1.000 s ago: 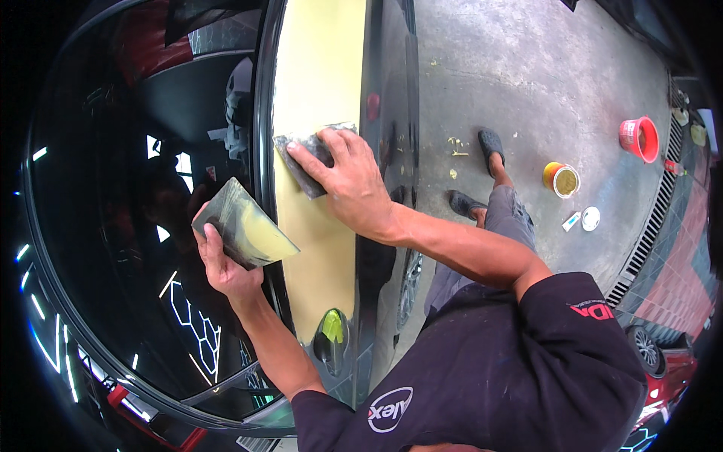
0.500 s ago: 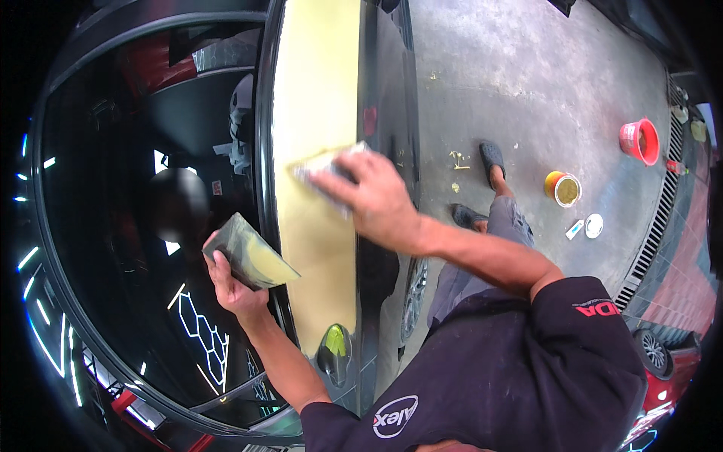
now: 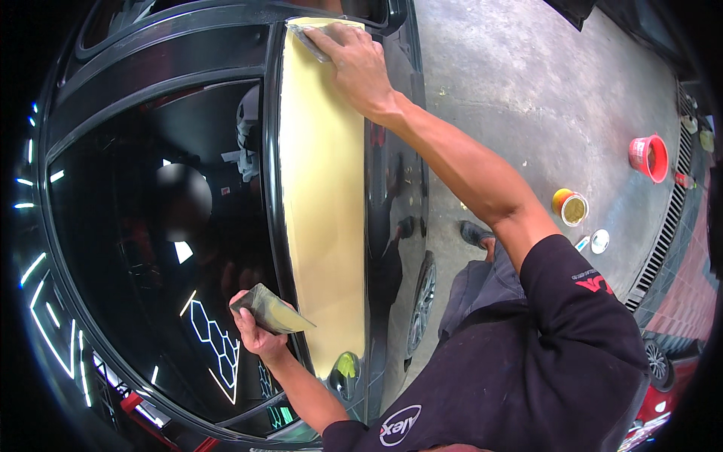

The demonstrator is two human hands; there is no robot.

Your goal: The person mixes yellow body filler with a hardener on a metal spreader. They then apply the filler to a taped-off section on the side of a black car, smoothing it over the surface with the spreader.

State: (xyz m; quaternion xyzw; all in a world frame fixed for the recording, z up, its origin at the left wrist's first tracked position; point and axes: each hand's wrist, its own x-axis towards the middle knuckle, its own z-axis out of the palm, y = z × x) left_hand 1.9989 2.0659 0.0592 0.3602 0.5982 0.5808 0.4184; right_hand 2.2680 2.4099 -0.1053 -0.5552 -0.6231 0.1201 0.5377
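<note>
A long band of pale yellow body filler [image 3: 324, 203] coats a panel of the dark car beneath my hands. At the band's far end, my right hand [image 3: 360, 68] presses a thin grey putty spreader [image 3: 310, 44] against the surface, fingers laid over the blade. My left hand [image 3: 256, 331] is nearer to me, over the dark window glass [image 3: 143, 226] left of the band. It grips a flat mixing plate [image 3: 273, 309], smeared with yellow filler and tilted, its corner reaching over the band's left edge.
Near the band's close end sits a door handle recess [image 3: 346, 374]. On the concrete floor to the right stand an open tin of filler [image 3: 570, 206], a white round lid [image 3: 599, 241] and a red bucket [image 3: 648, 158]. A floor drain grating [image 3: 663, 233] runs beyond them.
My right hand has swept the spreader from mid-band to the far end, its arm now stretched out. The left hand with the plate appears slightly lower and further right; the whole view has shifted.
</note>
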